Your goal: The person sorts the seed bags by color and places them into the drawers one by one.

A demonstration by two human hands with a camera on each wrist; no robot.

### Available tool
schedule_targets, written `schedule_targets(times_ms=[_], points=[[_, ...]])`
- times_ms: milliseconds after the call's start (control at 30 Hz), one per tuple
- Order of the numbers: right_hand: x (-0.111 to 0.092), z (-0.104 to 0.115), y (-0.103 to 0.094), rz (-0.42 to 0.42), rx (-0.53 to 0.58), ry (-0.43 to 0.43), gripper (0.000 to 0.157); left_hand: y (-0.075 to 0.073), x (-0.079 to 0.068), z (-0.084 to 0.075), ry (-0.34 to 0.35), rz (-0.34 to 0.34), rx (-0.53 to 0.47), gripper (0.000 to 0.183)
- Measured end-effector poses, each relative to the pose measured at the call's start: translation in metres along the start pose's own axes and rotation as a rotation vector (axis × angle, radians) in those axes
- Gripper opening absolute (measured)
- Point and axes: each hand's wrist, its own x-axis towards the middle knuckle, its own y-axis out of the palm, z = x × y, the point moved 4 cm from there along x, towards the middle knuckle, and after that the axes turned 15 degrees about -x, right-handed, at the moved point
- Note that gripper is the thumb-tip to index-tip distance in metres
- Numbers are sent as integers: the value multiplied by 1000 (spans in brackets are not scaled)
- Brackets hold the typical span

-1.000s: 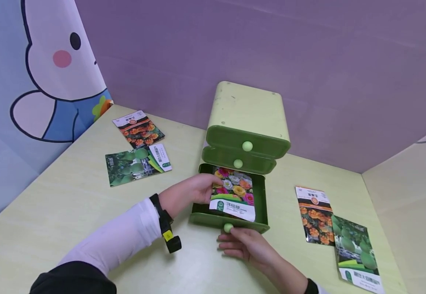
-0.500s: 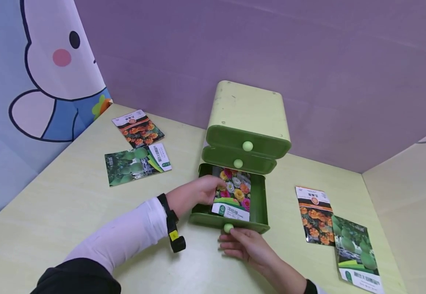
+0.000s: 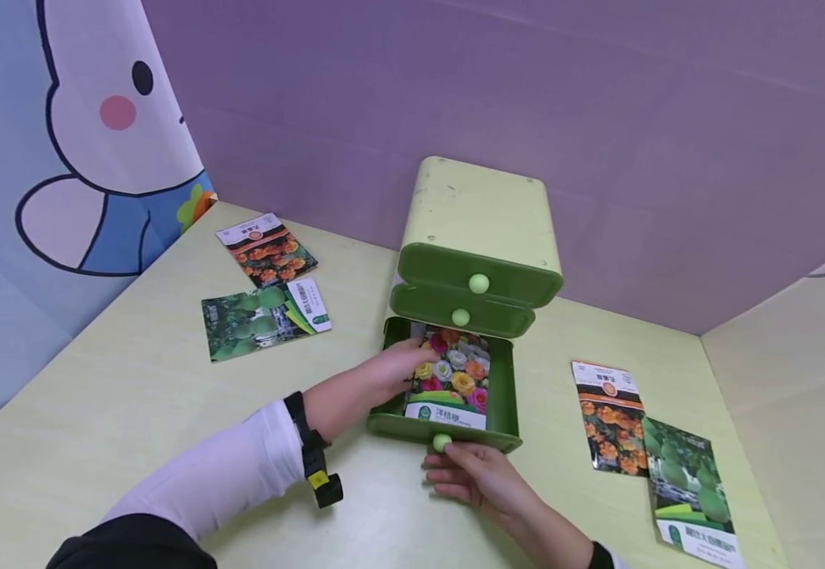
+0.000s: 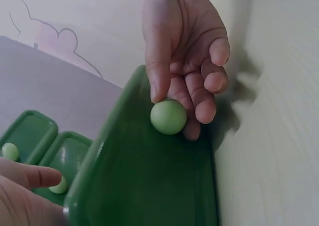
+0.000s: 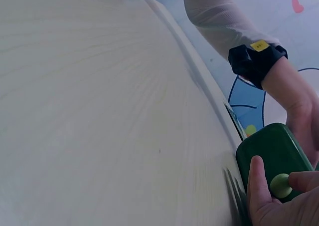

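In the head view, my left hand [image 3: 400, 367] reaches into the pulled-out bottom drawer [image 3: 401, 428] and holds the left edge of a seed packet [image 3: 458, 375] with colourful flowers, thumb on top and the other fingers hidden. The packet lies flat within the drawer walls, and a grey strip shows at its upper left edge. My right hand [image 3: 484, 478] is at the drawer front, pinching the round pale green knob [image 3: 442, 442] between thumb and index finger. The left wrist view shows this knob [image 4: 168, 116] close up, the other right fingers loosely bent below it.
The cream cabinet [image 3: 487, 209] stands against the purple wall, its two upper drawers pushed further in. An orange-flower packet [image 3: 270, 251] and a green-fruit packet [image 3: 265, 320] lie at left. Another orange-flower packet [image 3: 610, 419] and green-fruit packet [image 3: 693, 490] overlap at right.
The flower packet, tilted over the drawer front a second ago, now lies straighter and further inside the drawer. My left hand has shifted with it. The right hand stays at the knob.
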Motion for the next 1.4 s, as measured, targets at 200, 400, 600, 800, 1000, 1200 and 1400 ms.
schedule_targets(times_ms=[200, 400, 600, 800, 1000, 1200, 1400], points=[[0, 1, 0, 11, 20, 0, 49, 1, -28, -19, 103, 174, 309, 59], [-1, 3, 0, 18, 41, -6, 46, 16, -67, -64, 356, 398, 594, 47], [0, 4, 1, 23, 36, -4, 44, 33, -91, -117, 734, 267, 884, 46], [-1, 3, 1, 8, 52, -6, 43, 53, -82, -154, 916, 139, 1188, 55], [0, 4, 1, -13, 62, 0, 43, 55, -29, -186, 830, 126, 1324, 64], [0, 4, 2, -2, 77, -4, 43, 40, 15, -201, 695, 223, 1349, 72], [-1, 3, 3, 1, 87, 7, 46, 37, 39, -203, 597, 282, 1287, 74]])
